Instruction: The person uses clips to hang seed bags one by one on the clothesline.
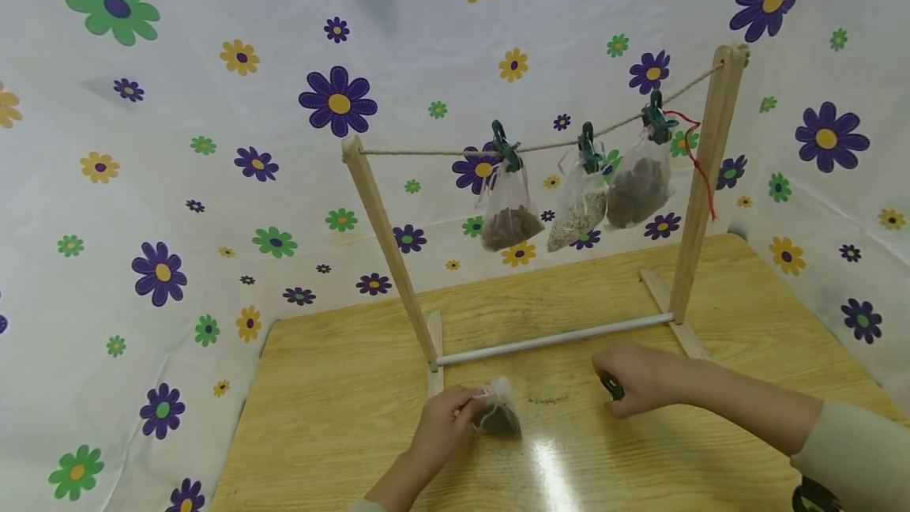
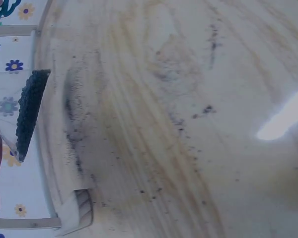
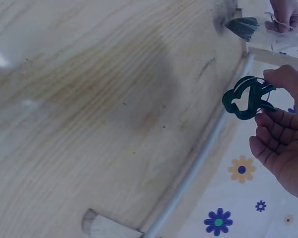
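Note:
My left hand pinches the top of a small sheer drawstring bag with dark grains in its bottom. In the left wrist view the dark contents of the bag show at the left edge. Between thumb and fingers my right hand holds a dark green plastic clip, seen plainly in the right wrist view. Beyond both hands, three filled sheer bags hang by green clips from a rope: one brown-filled bag, one pale-grained bag, and one dark-filled bag.
The rope runs between a left wooden post and a right wooden post, joined low by a white rod. A red string dangles by the right post. Dark crumbs lie on the wooden table.

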The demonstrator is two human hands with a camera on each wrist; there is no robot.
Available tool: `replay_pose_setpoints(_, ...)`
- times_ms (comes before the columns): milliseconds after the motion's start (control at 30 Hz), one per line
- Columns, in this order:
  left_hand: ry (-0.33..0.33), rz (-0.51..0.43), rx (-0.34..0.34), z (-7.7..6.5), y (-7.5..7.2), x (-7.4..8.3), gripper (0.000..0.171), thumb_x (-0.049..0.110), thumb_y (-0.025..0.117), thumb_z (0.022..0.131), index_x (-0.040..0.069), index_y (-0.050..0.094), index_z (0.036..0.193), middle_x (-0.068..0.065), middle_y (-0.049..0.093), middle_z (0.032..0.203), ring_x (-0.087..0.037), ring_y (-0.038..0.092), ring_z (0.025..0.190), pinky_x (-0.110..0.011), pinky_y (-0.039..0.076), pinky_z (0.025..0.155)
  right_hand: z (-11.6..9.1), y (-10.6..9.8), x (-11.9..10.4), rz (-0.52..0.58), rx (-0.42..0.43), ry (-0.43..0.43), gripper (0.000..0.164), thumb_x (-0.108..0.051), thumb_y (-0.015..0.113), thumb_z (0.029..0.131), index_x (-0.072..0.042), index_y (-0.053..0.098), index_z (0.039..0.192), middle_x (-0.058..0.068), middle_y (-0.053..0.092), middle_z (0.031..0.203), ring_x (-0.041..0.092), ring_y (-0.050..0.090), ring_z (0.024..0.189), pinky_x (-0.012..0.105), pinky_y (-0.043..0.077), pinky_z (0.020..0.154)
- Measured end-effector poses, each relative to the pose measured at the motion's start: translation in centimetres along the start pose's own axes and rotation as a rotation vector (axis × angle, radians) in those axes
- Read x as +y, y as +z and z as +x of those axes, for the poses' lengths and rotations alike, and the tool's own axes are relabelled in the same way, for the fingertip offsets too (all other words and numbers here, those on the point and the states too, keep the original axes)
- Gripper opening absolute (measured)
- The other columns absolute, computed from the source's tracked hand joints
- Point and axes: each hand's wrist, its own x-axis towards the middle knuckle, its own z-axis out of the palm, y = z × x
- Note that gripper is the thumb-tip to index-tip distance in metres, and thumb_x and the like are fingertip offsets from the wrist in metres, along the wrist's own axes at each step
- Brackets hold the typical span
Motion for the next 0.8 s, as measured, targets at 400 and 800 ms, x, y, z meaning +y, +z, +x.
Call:
replay_pose_setpoints(400,-0.004,-0.1,0.083,1.7,-2.3,1.1,0.007,0.003,0.066,0.08,0.006,0.069,0.085,-0.002,0.067,0.077,-0.008,0.061,0.066,-0.013,0.048,0.057,0.8,-4.0,-1.7,-0.049,0.082,-0.047,0.022,-0.022,0.068,0.073,-0.011,0.052,0.084,-0.004,0.049,0.074,0.006,0.04,0.067,0.021,0.038,0.059)
replay_pose_setpoints(800,-0.148,-0.234,0.106,4.6,-6.0,4.4,0.01,-0.004,0.059,0.084,-0.003,0.068,0.088,-0.014,0.068,0.075,-0.021,0.06,0.06,-0.02,0.048,0.051,1.7,-6.9,-3.0,-0.045,0.05,-0.015,0.027,-0.018,0.07,0.072,-0.011,0.049,0.088,-0.003,0.049,0.079,0.008,0.044,0.072,0.023,0.04,0.061)
